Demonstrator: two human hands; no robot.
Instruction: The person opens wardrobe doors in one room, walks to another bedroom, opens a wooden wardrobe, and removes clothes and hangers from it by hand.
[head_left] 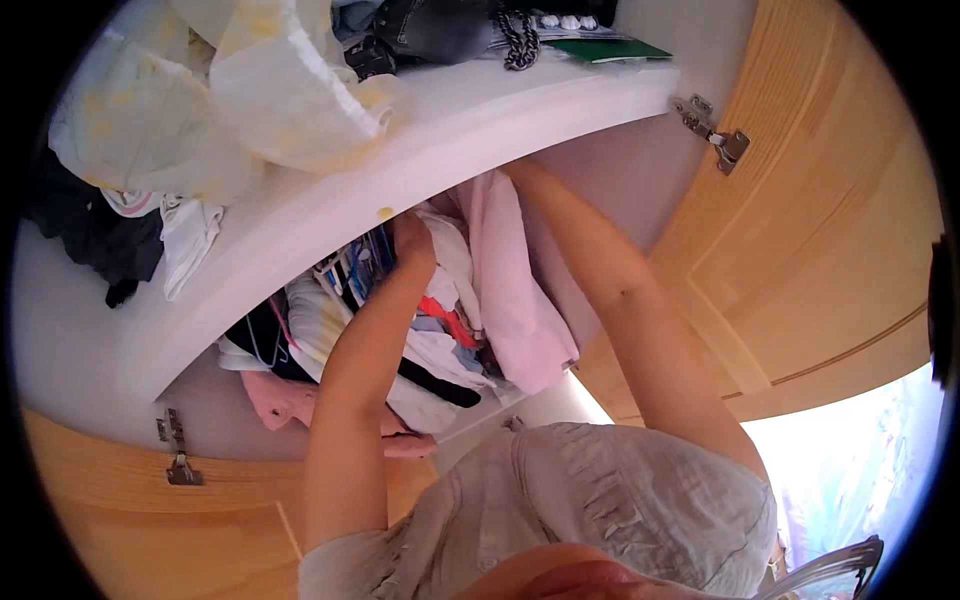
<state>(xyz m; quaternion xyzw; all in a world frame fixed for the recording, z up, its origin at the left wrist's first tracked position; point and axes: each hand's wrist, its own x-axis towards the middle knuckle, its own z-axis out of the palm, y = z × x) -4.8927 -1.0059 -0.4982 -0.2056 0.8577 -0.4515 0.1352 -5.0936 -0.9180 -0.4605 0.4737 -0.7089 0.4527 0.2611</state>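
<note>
My left hand (411, 240) reaches in under the edge of a white shelf (480, 125), among hanging clothes. Beside it are several hangers (350, 268) and a white garment (447, 255); its fingers are hidden, so I cannot tell what it holds. My right hand (520, 172) goes up behind the same shelf edge, with only the wrist area showing. A pale pink garment (510, 290) hangs just left of my right forearm. Between the arms a red cloth (448, 320) shows among other clothes. Lower left, a pink garment (275, 395) hangs under a dark one.
Wooden doors stand swung out at the right (800, 230) and lower left (170, 540), on metal hinges. On the shelf lie a sheer yellow-white cloth (230, 110), dark clothing (90, 225), a black bag (430, 28), a chain (520, 42) and a green flat item (610, 49).
</note>
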